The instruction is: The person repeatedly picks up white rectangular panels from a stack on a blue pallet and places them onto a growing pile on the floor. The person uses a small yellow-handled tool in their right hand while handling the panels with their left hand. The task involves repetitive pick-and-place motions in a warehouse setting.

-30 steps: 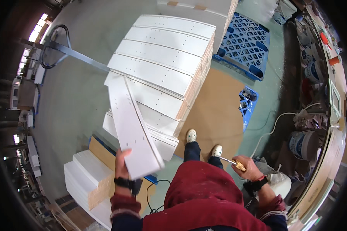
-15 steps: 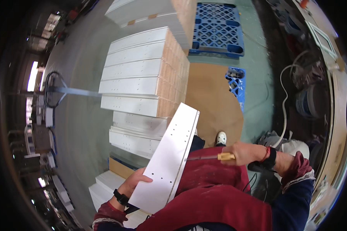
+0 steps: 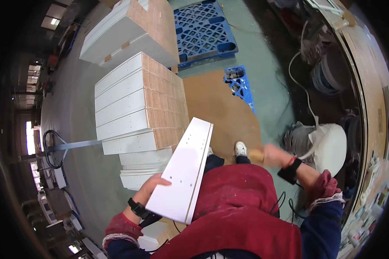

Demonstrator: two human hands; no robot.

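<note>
My left hand (image 3: 154, 185) grips the left edge of a long white panel (image 3: 182, 166), thumb on its top face and fingers hidden beneath. The panel lies tilted in front of my body, its near end close to my red apron (image 3: 242, 216). Several small dark holes dot its face, and a groove runs along its right edge. Off to the right, clear of the panel, my right hand (image 3: 275, 155) is closed around a yellow-handled tool (image 3: 256, 155). Motion smears both, and the tool's thin shaft cannot be made out now.
Stacked white panels (image 3: 121, 97) with raw brown edges stand ahead on the left, a taller stack (image 3: 129, 32) behind them. Brown board (image 3: 207, 93) covers floor by my shoes. A blue pallet (image 3: 203, 32) lies beyond. At right are a round white-topped stool (image 3: 328, 149) and a cluttered bench (image 3: 367, 99).
My right hand has drawn the tool away from the panel's grooved edge and slightly down. The panel stays in my left hand. The whole view has turned, shifting the surroundings.
</note>
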